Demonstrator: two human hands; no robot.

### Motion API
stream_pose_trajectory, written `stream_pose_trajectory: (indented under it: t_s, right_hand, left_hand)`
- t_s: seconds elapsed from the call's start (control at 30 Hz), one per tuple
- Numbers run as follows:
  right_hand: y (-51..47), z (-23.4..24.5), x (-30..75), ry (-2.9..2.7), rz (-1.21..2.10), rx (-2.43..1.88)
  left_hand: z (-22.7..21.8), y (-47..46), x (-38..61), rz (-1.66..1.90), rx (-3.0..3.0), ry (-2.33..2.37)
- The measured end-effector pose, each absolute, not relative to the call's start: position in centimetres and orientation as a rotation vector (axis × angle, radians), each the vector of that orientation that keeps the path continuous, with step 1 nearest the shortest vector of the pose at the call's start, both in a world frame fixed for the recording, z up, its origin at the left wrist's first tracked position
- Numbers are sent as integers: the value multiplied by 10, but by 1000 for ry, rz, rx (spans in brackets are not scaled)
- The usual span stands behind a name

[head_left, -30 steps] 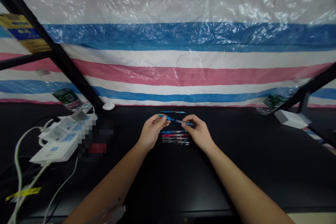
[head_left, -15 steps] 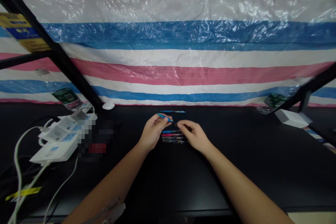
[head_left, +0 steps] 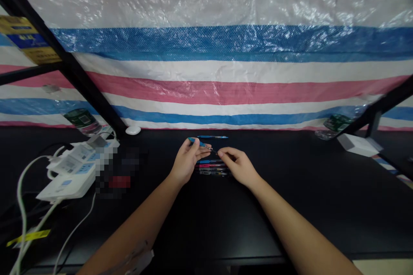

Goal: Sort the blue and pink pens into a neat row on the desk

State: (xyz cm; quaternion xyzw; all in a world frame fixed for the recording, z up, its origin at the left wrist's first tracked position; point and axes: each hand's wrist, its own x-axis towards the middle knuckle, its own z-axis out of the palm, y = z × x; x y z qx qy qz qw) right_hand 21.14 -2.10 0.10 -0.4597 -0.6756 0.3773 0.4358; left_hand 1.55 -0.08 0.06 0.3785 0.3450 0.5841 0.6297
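A blue pen [head_left: 197,142] is pinched between the thumb and fingers of my left hand [head_left: 184,162], slanting down to the right above the black table. From its lower end a thin dark piece [head_left: 213,151] reaches toward my right hand [head_left: 239,166], whose thumb and forefinger close on its tip. Whether that piece is a refill is too small to tell. Below the hands lie several pens side by side: a blue pen [head_left: 209,161], a red pen [head_left: 211,165] and clear-barrelled pens [head_left: 211,172]. My right hand covers their right ends. Beyond my hands lies another blue pen [head_left: 213,137].
At the left a white power strip [head_left: 69,182] with plugs and cables lies on the black table [head_left: 226,223]. A white oval object [head_left: 133,130] sits at the back. Bottles stand behind both frame legs; a white box [head_left: 358,145] is at the right.
My left hand has shifted slightly left with the blue pen, and its fingers have spread out more. More of the thin dark piece shows. My right hand stays nearly still.
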Motion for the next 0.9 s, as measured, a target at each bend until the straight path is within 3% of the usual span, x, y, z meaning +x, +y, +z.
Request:
stream_pose_trajectory:
  t_s: [0.57,0.9]
  right_hand:
    - [-25,4,207,-1658,799,-1047]
    - [-18,6,218,-1617,488,-1116]
  left_hand:
    - [-4,-10,21,1172,1019,778]
    - [4,-4,14,1379,898,742]
